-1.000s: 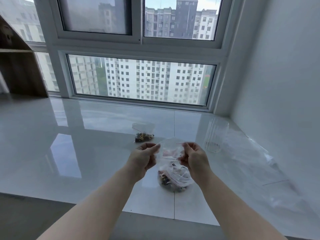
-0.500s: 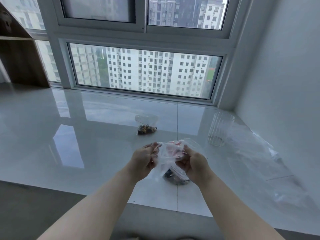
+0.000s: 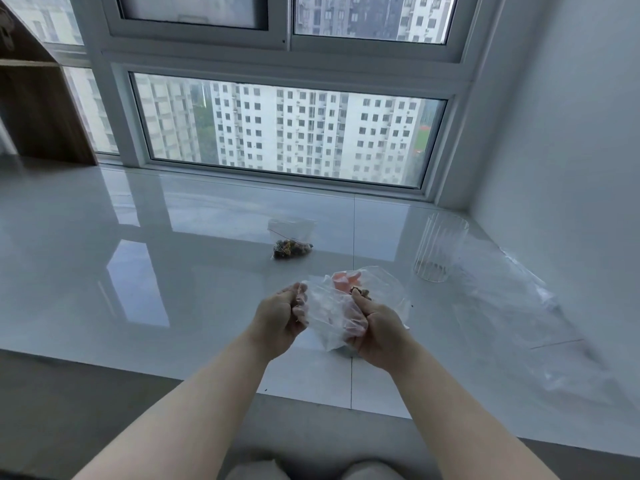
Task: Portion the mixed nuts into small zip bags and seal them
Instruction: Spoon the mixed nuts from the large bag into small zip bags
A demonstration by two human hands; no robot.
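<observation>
**Two hands, one slack bag, and nuts near the opening**

Both hands grasp the same clear zip bag point(image 3: 329, 308), held up over the glossy white sill point(image 3: 104, 271). The left hand point(image 3: 280, 318) has its fingers curled onto the film at the bag's nine o'clock edge; the right hand point(image 3: 375, 327) clenches the plastic at three o'clock, with a small clump of mixed nuts point(image 3: 360, 292) showing just above its knuckles, at about one o'clock from the bag's middle.

From where I stand, the risk looks plain: the film is crumpled and loose, so if the mouth sags or the hands pull unevenly, nuts could tip out onto the slick sill and scatter. I cannot tell whether the zip strip is closed, and bunched plastic caught in it would likely spoil a seal.

Farther off, at twelve o'clock, a small filled bag point(image 3: 291, 242) of nuts lies flat on the sill, well apart from the hands. At two o'clock stands a ribbed clear cup point(image 3: 438, 247) with only a little dark residue at its bottom. Beyond it, at three o'clock, a large clear plastic sheet or bag point(image 3: 519, 306) lies spread out; nothing shows inside it.
</observation>
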